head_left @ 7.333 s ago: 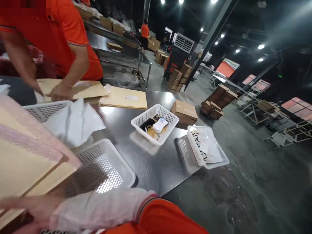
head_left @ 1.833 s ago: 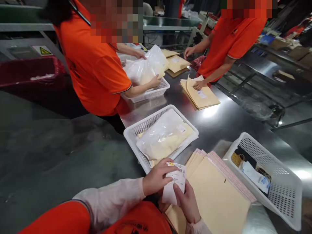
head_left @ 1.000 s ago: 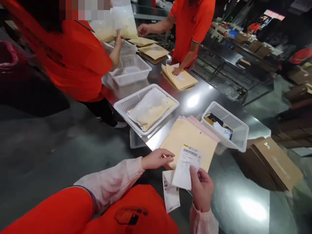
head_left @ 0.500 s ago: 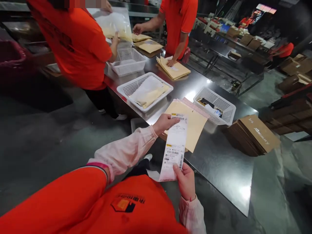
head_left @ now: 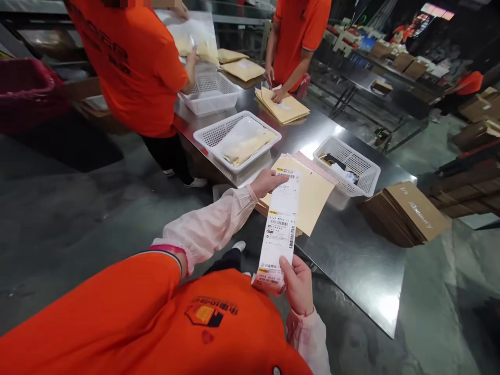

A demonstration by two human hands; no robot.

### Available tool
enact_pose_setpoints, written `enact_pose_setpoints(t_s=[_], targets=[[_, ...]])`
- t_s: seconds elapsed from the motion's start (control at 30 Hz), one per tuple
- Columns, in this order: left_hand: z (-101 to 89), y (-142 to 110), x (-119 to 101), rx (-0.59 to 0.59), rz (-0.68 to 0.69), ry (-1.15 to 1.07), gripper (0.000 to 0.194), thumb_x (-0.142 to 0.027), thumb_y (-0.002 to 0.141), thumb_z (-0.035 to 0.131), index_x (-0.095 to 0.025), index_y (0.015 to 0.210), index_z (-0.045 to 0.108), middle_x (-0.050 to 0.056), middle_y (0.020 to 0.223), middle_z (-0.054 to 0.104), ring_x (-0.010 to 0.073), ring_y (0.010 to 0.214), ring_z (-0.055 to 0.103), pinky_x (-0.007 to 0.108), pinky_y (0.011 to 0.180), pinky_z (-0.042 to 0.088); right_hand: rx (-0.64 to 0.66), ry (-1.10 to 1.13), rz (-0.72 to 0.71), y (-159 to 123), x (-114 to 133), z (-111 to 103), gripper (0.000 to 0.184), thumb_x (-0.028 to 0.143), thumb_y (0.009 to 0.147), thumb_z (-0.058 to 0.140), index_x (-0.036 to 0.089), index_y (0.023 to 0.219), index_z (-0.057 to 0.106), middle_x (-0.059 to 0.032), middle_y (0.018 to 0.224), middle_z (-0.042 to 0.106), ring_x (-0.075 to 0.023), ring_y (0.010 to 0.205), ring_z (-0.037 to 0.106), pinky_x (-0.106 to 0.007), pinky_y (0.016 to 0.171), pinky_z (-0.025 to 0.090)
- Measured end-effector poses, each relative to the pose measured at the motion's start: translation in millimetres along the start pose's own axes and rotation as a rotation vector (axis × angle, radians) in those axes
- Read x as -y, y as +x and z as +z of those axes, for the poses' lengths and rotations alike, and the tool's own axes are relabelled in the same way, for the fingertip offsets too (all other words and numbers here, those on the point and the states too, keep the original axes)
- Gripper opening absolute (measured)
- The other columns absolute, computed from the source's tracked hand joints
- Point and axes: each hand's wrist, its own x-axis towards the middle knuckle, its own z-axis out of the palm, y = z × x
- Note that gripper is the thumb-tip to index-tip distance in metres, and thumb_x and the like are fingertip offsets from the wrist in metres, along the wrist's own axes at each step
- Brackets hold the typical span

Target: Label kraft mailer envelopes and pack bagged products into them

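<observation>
A long strip of printed shipping labels [head_left: 279,229] is stretched between my two hands above the table's near edge. My left hand [head_left: 269,185] pinches its upper end, thumb on top over a barcode. Lower down, my right hand [head_left: 299,284] grips the strip's right edge between thumb and fingers. The bottom of the strip curls under near my shirt. Just beyond it lies a stack of yellow padded envelopes [head_left: 316,200], partly covered by the strip and my left hand.
On the metal table [head_left: 359,281] stand a white basket with envelopes [head_left: 237,140], a basket with small items [head_left: 363,177] and another white basket [head_left: 213,94]. Folded cardboard [head_left: 414,213] lies at the right. Two co-workers in orange shirts [head_left: 133,67] handle packages across the table.
More of the label strip shows between my hands, with another label now at its lower end. The far co-worker's outstretched hand has come back to the envelopes. My view has shifted slightly.
</observation>
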Motion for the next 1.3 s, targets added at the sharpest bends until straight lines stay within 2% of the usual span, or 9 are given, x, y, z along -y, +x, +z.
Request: enact_pose_setpoints(t_s=[0.13,0.2,0.3,0.37,0.57,0.7,0.93,1.13,1.3], targets=[[-3.6,-10.3,-6.4,-0.090,0.281,0.240,0.034,-0.021,0.072,0.077,-0.011,0.103,0.069,0.012,0.104,0.070,0.0243,0.103,0.063,0.035,0.092,0.047,-0.009,-0.035,-0.021,3.2,-1.4,0.0,0.045,0.054,0.072,0.076,0.016,0.096,0.074,-0.0099,0.095,0.075,-0.0260,0.081,0.070,-0.040,0.075,0.058],[-6.6,-19.9,-5.5,0.036,0.360,0.251,0.044,-0.030,0.073,0.077,-0.014,0.112,0.067,0.012,0.113,0.069,0.0247,0.113,0.059,0.035,0.098,0.044,-0.045,-0.058,-0.049,7.0,-5.0,1.2,0.046,0.053,0.071,0.076,0.016,0.097,0.073,-0.0102,0.097,0.075,-0.0268,0.086,0.070,-0.041,0.080,0.057],[-10.2,-37.9,10.2,0.382,0.117,0.071,0.060,-0.050,0.068,0.078,-0.012,0.113,0.067,0.013,0.101,0.072,0.0239,0.098,0.065,0.034,0.088,0.048,-0.125,-0.116,-0.096,15.9,-14.1,2.3,0.052,0.059,0.073,0.071,0.014,0.098,0.072,-0.0110,0.097,0.074,-0.0270,0.087,0.069,-0.039,0.078,0.057],[-11.3,-50.3,28.2,0.466,-0.069,-0.057,0.062,-0.051,0.057,0.085,-0.009,0.100,0.071,0.010,0.084,0.073,0.0197,0.076,0.066,0.030,0.073,0.050,-0.137,-0.221,-0.112,23.7,-18.0,0.5,0.054,0.063,0.076,0.065,0.013,0.097,0.071,-0.0114,0.094,0.074,-0.0262,0.082,0.068,-0.038,0.073,0.056],[-11.6,-73.0,67.8,0.370,-0.111,0.008,0.037,-0.042,0.056,0.086,-0.011,0.072,0.071,0.003,0.065,0.068,0.0116,0.060,0.057,0.022,0.059,0.043,-0.348,-0.671,-0.409,61.8,11.4,-13.3,0.057,0.052,0.070,0.074,0.014,0.111,0.066,-0.0143,0.107,0.069,-0.0259,0.091,0.064,-0.038,0.082,0.053],[-7.0,-66.0,85.0,0.352,-0.224,-0.136,0.045,-0.043,0.053,0.087,-0.011,0.081,0.072,0.005,0.074,0.071,0.0147,0.067,0.062,0.026,0.067,0.048,-0.055,-0.694,-0.309,97.5,35.8,-12.2,0.028,0.044,0.083,0.060,0.021,0.090,0.076,-0.0066,0.084,0.074,-0.0202,0.067,0.065,-0.033,0.067,0.053],[14.6,-34.0,117.8,0.005,-0.268,-0.118,0.052,-0.055,0.056,0.082,-0.010,0.075,0.067,0.006,0.068,0.067,0.0165,0.062,0.059,0.027,0.058,0.045,-0.216,-0.690,-0.140,156.7,32.9,-21.8,0.030,0.049,0.071,0.068,0.019,0.073,0.076,-0.0042,0.062,0.069,-0.0194,0.057,0.060,-0.031,0.058,0.048],[1.5,-1.4,127.7,0.390,-0.429,-0.333,0.062,-0.025,0.040,0.091,-0.011,0.098,0.071,0.010,0.095,0.073,0.0240,0.086,0.066,0.035,0.082,0.051,-0.364,-0.780,-0.202,252.3,45.0,-56.1,0.024,0.041,0.066,0.074,0.017,0.070,0.074,-0.0109,0.102,0.069,-0.0220,0.092,0.064,-0.031,0.077,0.051],[-33.5,-26.7,181.2,0.394,-0.528,-0.186,0.056,-0.039,0.044,0.089,-0.011,0.090,0.073,0.009,0.092,0.074,0.0288,0.093,0.066,0.040,0.090,0.049,-0.448,-0.975,-0.141,321.5,29.7,-75.2,0.024,0.040,0.069,0.074,0.017,0.075,0.075,-0.0135,0.114,0.063,-0.0326,0.110,0.052,-0.049,0.096,0.038]])
